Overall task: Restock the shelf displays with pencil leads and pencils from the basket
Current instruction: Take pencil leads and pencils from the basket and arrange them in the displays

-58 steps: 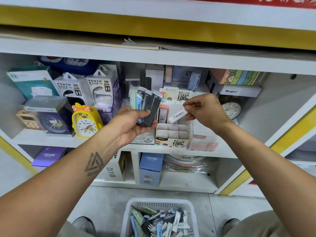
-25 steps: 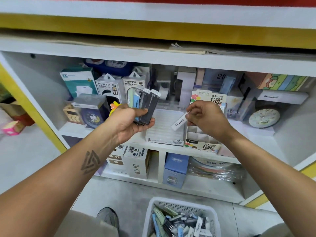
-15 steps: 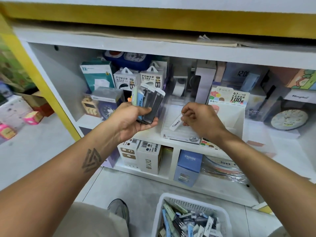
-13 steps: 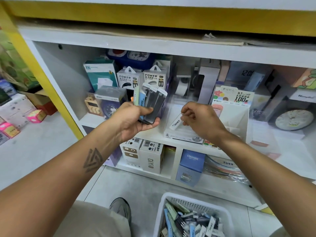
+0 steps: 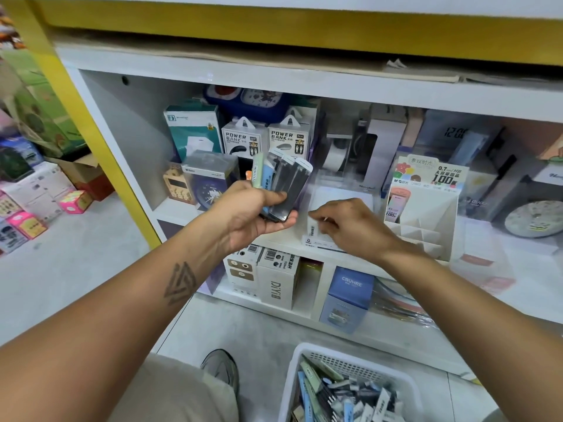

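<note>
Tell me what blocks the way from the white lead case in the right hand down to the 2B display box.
Nothing visible does. The right hand pinches the white lead case directly over the 2B display box; the left hand and its bundle of cases sit off to the left.

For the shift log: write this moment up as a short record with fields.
left hand: left hand grips a fan of lead cases, raised before the shelf
right hand: right hand pinches a single white lead case over the white display box
neighbouring display: tiered 0.7 HB display, front slots look unfilled
basket: white basket on the floor, with many cases inside
</note>
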Motion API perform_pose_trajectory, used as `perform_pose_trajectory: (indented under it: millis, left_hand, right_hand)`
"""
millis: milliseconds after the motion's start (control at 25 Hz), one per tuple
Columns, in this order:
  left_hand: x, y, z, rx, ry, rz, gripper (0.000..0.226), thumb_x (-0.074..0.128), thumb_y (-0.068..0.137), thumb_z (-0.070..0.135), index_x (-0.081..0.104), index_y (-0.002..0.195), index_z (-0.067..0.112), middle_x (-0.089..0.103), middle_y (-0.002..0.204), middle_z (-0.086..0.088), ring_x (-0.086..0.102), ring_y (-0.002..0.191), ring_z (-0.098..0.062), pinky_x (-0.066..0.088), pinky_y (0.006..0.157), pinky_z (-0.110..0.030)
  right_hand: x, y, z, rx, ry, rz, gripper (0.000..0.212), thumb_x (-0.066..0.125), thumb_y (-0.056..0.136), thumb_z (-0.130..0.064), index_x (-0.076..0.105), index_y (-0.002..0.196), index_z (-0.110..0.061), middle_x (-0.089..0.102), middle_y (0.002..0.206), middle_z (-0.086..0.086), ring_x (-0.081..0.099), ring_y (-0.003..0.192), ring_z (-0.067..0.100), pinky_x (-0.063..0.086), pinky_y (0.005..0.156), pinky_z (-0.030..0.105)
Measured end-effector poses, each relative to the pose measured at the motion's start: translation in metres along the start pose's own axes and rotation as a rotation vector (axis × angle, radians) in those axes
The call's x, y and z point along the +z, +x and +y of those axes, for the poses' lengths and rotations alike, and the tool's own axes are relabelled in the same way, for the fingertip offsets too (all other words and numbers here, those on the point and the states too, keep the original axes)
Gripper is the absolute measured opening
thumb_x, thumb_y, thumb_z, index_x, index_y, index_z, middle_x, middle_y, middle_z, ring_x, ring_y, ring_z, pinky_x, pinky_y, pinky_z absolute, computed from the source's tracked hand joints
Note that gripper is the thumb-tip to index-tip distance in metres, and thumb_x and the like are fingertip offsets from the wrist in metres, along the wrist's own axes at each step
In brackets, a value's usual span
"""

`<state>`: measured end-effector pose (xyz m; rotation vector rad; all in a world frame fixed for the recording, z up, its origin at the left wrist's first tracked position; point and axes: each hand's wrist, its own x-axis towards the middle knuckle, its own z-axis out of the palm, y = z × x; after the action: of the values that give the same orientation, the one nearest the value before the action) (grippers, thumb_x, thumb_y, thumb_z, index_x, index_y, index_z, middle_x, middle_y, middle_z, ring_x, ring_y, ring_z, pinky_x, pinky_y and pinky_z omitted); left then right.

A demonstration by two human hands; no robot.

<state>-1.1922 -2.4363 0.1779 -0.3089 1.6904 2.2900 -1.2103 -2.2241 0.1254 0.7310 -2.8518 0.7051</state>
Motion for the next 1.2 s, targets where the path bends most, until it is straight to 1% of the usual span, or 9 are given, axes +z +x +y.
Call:
perform_pose_trajectory:
  millis: [80, 160, 240, 320, 440, 640, 920, 1040, 1200]
  left_hand:
    - [0.004, -0.001, 0.000, -0.006, 0.008, -0.026, 0.026, 0.058, 0.090, -0.009, 0.056, 0.116, -0.011, 0.068, 0.102, -0.030, 0.072, 0.075, -0.035, 0.061, 0.071, -0.046]
    - [0.009, -0.001, -0.001, -0.009, 0.001, -0.049, 0.022, 0.057, 0.091, -0.009, 0.058, 0.113, -0.010, 0.069, 0.106, -0.030, 0.071, 0.082, -0.038, 0.060, 0.075, -0.048]
    - [0.015, 0.000, -0.003, -0.014, -0.010, -0.069, 0.025, 0.058, 0.090, -0.009, 0.058, 0.115, -0.010, 0.068, 0.109, -0.030, 0.071, 0.087, -0.041, 0.060, 0.077, -0.049]
    - [0.026, 0.001, -0.007, -0.024, -0.005, -0.106, 0.027, 0.059, 0.090, -0.008, 0.058, 0.117, -0.010, 0.069, 0.106, -0.030, 0.071, 0.086, -0.041, 0.060, 0.077, -0.049]
    - [0.047, -0.001, -0.015, -0.057, 0.034, -0.187, 0.028, 0.060, 0.089, -0.008, 0.059, 0.117, -0.010, 0.072, 0.094, -0.024, 0.072, 0.078, -0.037, 0.060, 0.073, -0.047]
    - [0.084, -0.003, -0.028, -0.116, -0.001, -0.286, 0.024, 0.062, 0.091, 0.000, 0.058, 0.114, -0.003, 0.073, 0.087, -0.022, 0.072, 0.072, -0.036, 0.061, 0.066, -0.047]
    - [0.123, 0.007, -0.033, -0.103, -0.056, -0.212, 0.032, 0.058, 0.093, -0.003, 0.051, 0.125, -0.006, 0.071, 0.092, -0.027, 0.073, 0.072, -0.037, 0.060, 0.059, -0.047]
    - [0.130, 0.011, -0.033, -0.081, -0.040, -0.165, 0.028, 0.055, 0.096, -0.002, 0.051, 0.123, -0.006, 0.068, 0.079, -0.023, 0.072, 0.064, -0.033, 0.061, 0.059, -0.048]
    - [0.131, 0.015, -0.034, -0.059, -0.039, -0.095, 0.028, 0.054, 0.097, -0.002, 0.047, 0.124, -0.008, 0.065, 0.075, -0.023, 0.071, 0.069, -0.038, 0.061, 0.066, -0.052]
  right_hand:
    - [-0.001, -0.005, -0.002, 0.038, -0.022, -0.040, 0.039, 0.057, 0.098, -0.014, 0.059, 0.137, -0.020, 0.069, 0.124, 0.005, 0.064, 0.111, 0.022, 0.048, 0.094, 0.028]
    - [-0.006, -0.013, 0.000, 0.145, 0.000, 0.006, 0.040, 0.058, 0.098, -0.017, 0.057, 0.137, -0.021, 0.071, 0.114, 0.004, 0.067, 0.100, 0.024, 0.053, 0.088, 0.033]
    - [-0.020, -0.015, 0.000, 0.334, 0.308, 0.119, 0.029, 0.062, 0.097, -0.018, 0.061, 0.126, -0.016, 0.074, 0.097, 0.003, 0.071, 0.082, 0.023, 0.058, 0.071, 0.037]
    - [-0.040, -0.018, -0.002, 0.454, 0.710, 0.237, 0.024, 0.067, 0.096, -0.021, 0.063, 0.118, -0.013, 0.076, 0.089, 0.004, 0.072, 0.071, 0.021, 0.055, 0.060, 0.031]
    - [-0.065, -0.027, -0.002, 0.470, 0.921, 0.312, 0.032, 0.071, 0.093, -0.029, 0.064, 0.117, -0.010, 0.076, 0.090, 0.006, 0.069, 0.068, 0.020, 0.051, 0.057, 0.027]
    - [-0.087, -0.042, 0.010, 0.500, 0.946, 0.331, 0.025, 0.071, 0.092, -0.011, 0.062, 0.104, 0.009, 0.069, 0.072, 0.014, 0.063, 0.055, 0.018, 0.052, 0.053, 0.025]
    - [-0.119, -0.065, 0.034, 0.436, 0.918, 0.475, 0.014, 0.072, 0.088, -0.001, 0.063, 0.098, 0.001, 0.069, 0.064, 0.010, 0.060, 0.049, 0.019, 0.049, 0.047, 0.023]
    - [-0.130, -0.075, 0.045, 0.429, 0.734, 0.514, 0.021, 0.071, 0.087, -0.002, 0.070, 0.105, -0.013, 0.068, 0.062, 0.009, 0.060, 0.048, 0.020, 0.050, 0.049, 0.027]
    - [-0.141, -0.084, 0.061, 0.487, 0.337, 0.502, 0.018, 0.067, 0.086, -0.005, 0.075, 0.077, -0.018, 0.072, 0.071, -0.004, 0.065, 0.050, 0.017, 0.056, 0.057, 0.032]
